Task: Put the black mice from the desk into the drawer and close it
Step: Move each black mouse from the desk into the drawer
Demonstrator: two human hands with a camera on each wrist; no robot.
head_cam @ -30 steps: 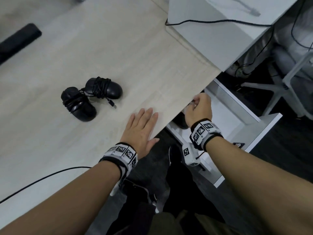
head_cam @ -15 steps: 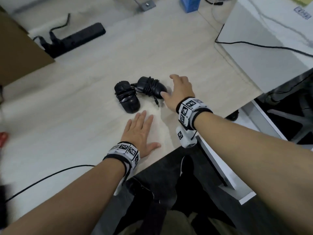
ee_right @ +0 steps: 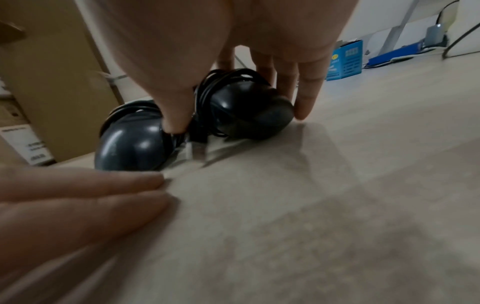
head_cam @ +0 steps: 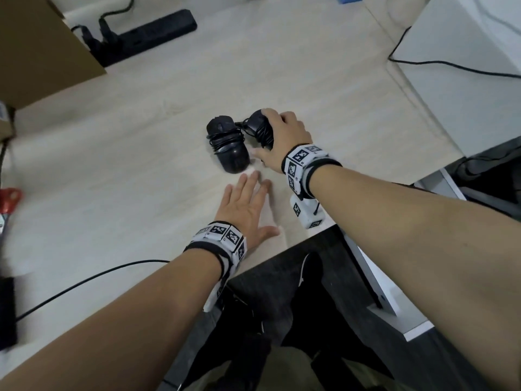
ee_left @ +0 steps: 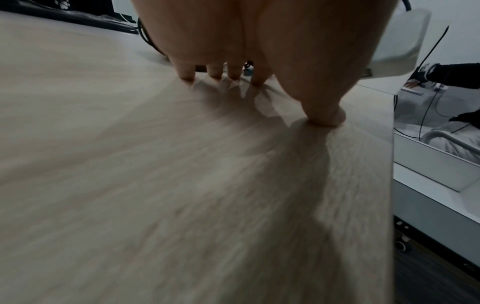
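Observation:
Two black mice with their cables wound round them lie side by side mid-desk: the left mouse (head_cam: 228,148) (ee_right: 130,144) and the right mouse (head_cam: 259,125) (ee_right: 249,109). My right hand (head_cam: 284,136) covers the right mouse, its thumb down between the two mice and its fingers down the far side. My left hand (head_cam: 242,207) (ee_left: 233,41) lies flat and open on the desk, just in front of the left mouse; its fingertips (ee_right: 78,197) show in the right wrist view. The white drawer (head_cam: 389,292) (ee_left: 436,164) stands open under the desk's right edge.
A black power strip (head_cam: 152,32) and a cardboard box (head_cam: 36,46) sit at the back left. A white unit (head_cam: 465,80) with a black cable stands at the right. A blue box (ee_right: 345,59) is behind the mice. A thin cable (head_cam: 84,280) crosses the near left.
My right hand came up from the drawer, crossed the desk and closed round the right mouse. The left hand stayed flat on the desk.

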